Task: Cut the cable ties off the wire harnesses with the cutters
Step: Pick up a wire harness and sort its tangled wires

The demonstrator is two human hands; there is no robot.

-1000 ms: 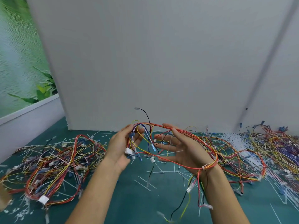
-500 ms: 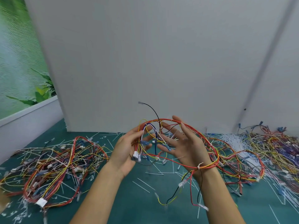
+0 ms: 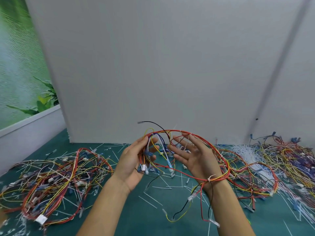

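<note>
We hold one harness [image 3: 227, 169] up off the tabletop [image 3: 139, 222], between the two hands. The left hand [image 3: 134, 164] grips the bunch of loose wire ends and connectors, with its thumb and curled fingers closed round them. The right hand [image 3: 192, 159] is spread open, palm toward the left, and grips nothing. The red and yellow loop of the harness simply passes over its fingers and round its outer side.

What matters next is the white tie [image 3: 210, 178]. It binds the loop just where the wires meet the right wrist, on the side nearest us and below the palm. From the left hand it lies to the right and lower, near but not touching. The loop's long axis runs from the left hand's grip, up over the right fingertips, and down to that tie. Another tie seems to sit on top of the arc, though we cannot be sure.

We see no cutters anywhere. We judge that the open right hand must slip out of the loop and fetch them, while the left hand turns the tie clear of the wrist. Cutting so close to the skin and the wires looks risky.

More harnesses lie in a left pile [image 3: 51, 181] and a right pile [image 3: 289, 160], with cut ties [image 3: 245, 150] scattered about.
</note>
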